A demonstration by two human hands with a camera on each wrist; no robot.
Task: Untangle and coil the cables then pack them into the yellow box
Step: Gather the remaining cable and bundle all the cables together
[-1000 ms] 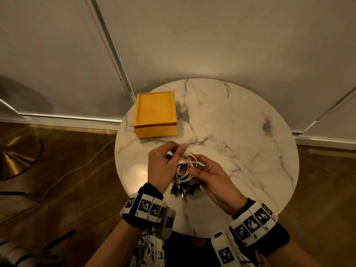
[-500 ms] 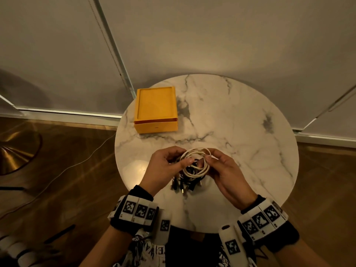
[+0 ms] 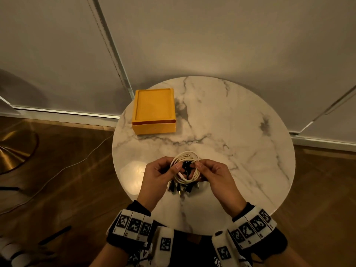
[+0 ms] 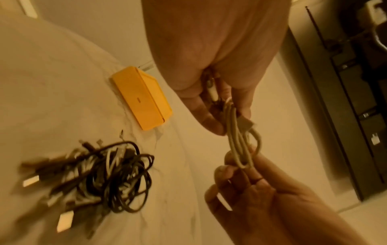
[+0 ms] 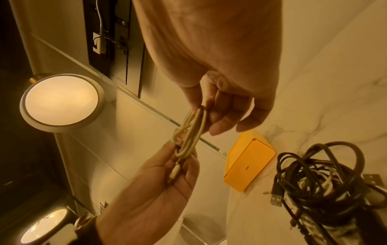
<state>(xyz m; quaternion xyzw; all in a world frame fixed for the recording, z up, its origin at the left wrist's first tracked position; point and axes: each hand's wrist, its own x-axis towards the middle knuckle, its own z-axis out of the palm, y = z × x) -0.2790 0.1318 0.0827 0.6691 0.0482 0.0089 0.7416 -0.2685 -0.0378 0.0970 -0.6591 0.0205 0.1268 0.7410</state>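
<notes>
A coiled white cable (image 3: 185, 157) hangs between my two hands just above the table. My left hand (image 3: 176, 167) pinches its left side and my right hand (image 3: 199, 166) pinches its right side. In the left wrist view the coil (image 4: 240, 144) runs from my left hand (image 4: 220, 116) down to my right fingertips (image 4: 236, 167). A tangle of black and white cables (image 4: 100, 174) lies on the marble under the hands, its plugs (image 3: 182, 188) poking out toward me. The yellow box (image 3: 154, 110) sits closed at the table's back left.
The round marble table (image 3: 240, 132) stands against a pale wall. A brass lamp base (image 3: 11, 149) and a thin cord (image 3: 57, 170) lie on the wooden floor to the left. A lit round lamp (image 5: 60, 101) shows in the right wrist view.
The white cable has gone from loose loops being wound at my left fingers to a neat coil held flat between both hands, a little higher over the tangle.
</notes>
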